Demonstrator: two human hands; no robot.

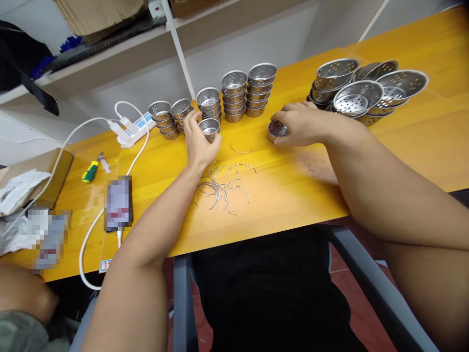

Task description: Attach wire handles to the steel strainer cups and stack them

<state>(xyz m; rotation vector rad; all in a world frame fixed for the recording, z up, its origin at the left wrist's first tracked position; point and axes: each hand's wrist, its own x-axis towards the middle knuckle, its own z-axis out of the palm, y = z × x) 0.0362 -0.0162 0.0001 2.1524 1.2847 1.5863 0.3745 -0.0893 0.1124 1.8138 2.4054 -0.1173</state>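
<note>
My left hand (201,142) is wrapped round a small perforated metal cup (210,128), just in front of a stack of like cups (208,100). Over on the right, my right hand (295,124) grips the rim of another small cup (277,131) that stands on the yellow table (278,195). Thin curved wires (220,188) lie in a loose heap between my forearms, with one wire (242,150) apart behind them. More cup stacks (234,95) stand in a row behind my hands.
Larger perforated bowls (357,100) are piled at the right back. On the left are a power strip (137,129) with white cables, a phone (118,204), a green-yellow screwdriver (91,171) and a cardboard box (60,171). Another person's leg (25,293) shows at lower left.
</note>
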